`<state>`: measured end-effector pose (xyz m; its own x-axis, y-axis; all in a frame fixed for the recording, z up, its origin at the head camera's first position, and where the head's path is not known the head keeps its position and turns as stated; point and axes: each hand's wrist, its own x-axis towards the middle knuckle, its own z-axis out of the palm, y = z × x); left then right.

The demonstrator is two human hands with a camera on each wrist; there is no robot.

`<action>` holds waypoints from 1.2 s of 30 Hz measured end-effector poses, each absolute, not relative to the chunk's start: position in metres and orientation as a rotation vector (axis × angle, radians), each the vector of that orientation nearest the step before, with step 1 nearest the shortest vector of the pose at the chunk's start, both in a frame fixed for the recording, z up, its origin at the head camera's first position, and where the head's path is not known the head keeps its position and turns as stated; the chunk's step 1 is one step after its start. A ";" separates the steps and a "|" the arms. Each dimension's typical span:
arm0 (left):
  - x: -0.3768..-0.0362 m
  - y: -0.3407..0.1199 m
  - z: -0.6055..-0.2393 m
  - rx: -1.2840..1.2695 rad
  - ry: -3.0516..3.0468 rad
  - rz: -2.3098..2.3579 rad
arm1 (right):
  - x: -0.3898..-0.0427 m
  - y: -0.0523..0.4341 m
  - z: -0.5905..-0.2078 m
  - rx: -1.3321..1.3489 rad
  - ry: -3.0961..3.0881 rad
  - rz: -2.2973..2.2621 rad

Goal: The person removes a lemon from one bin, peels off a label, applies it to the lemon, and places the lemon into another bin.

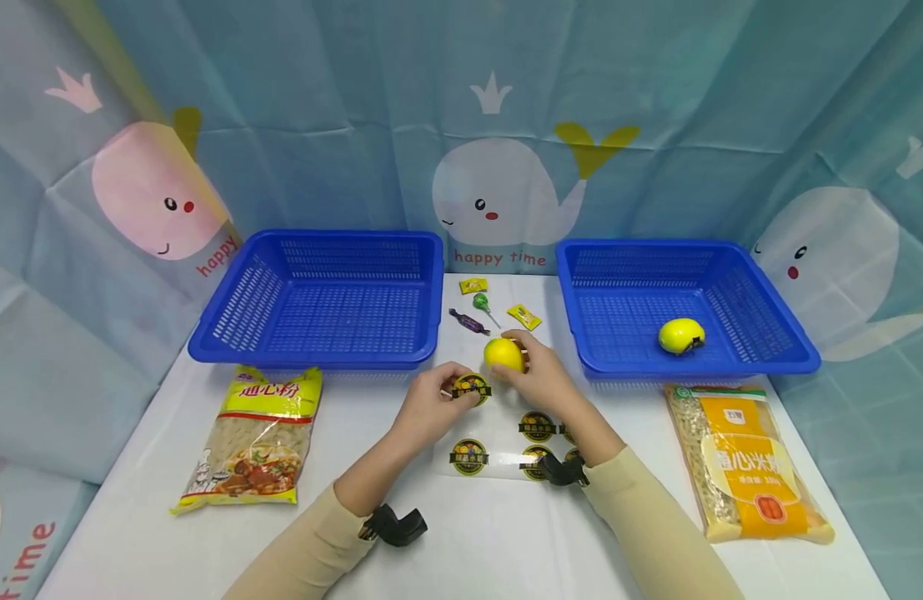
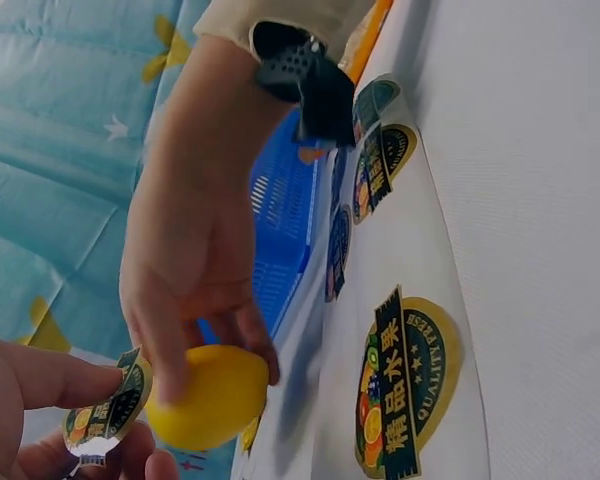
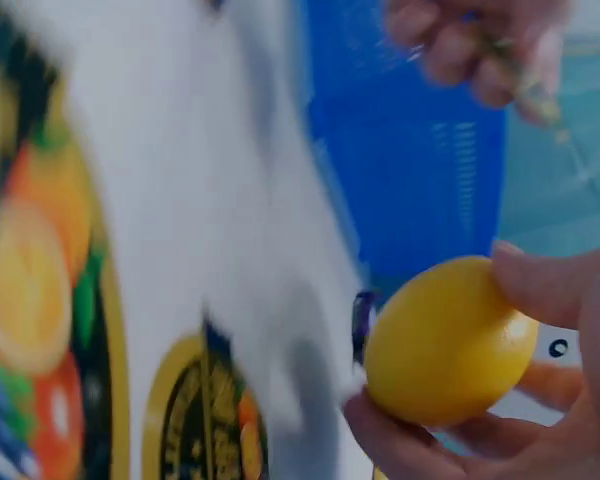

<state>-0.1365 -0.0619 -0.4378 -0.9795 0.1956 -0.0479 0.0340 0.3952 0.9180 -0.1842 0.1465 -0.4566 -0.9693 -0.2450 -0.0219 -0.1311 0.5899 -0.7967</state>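
Two hands met over the middle of the white table [image 1: 469, 550]; nearest the person lay a clear sticker sheet [image 1: 506, 446] carrying round fruit labels, flat on the tabletop between the forearms; a bag of macaroni [image 1: 254, 437] lay to the left of it and an orange-labelled bag of pasta [image 1: 746, 458] to the right, both well apart from the hands. Just above the sheet the left hand [image 1: 431, 408] pinched one peeled round sticker [image 1: 472, 387] between thumb and fingertips, the other fingers curled in; the right hand [image 1: 539, 375] gripped a yellow lemon-like fruit [image 1: 504, 354], thumb and fingers curled round it, held just above the table; sticker and fruit were just beside each other, and whether they touched could not be told. Beyond the hands several wrapped candies [image 1: 472, 321] and a lollipop [image 1: 482, 302] lay on the table between two blue baskets; the left basket [image 1: 228, 333] held nothing visible; the right basket [image 1: 776, 333] held a second yellow fruit [image 1: 681, 335]; farthest back hung a blue whale-printed cloth [image 1: 506, 125].
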 end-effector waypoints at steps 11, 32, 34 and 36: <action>-0.138 -0.061 -0.434 0.208 2.450 1.748 | -0.157 0.149 -0.444 -0.174 1.945 -1.882; -0.136 -0.056 -0.433 0.163 2.407 1.804 | -0.140 0.144 -0.442 -0.274 1.888 -1.935; -0.136 -0.055 -0.433 0.165 2.402 1.810 | -0.139 0.144 -0.442 -0.279 1.900 -1.933; -0.136 -0.055 -0.433 0.169 2.392 1.819 | -0.139 0.143 -0.442 -0.280 1.911 -1.931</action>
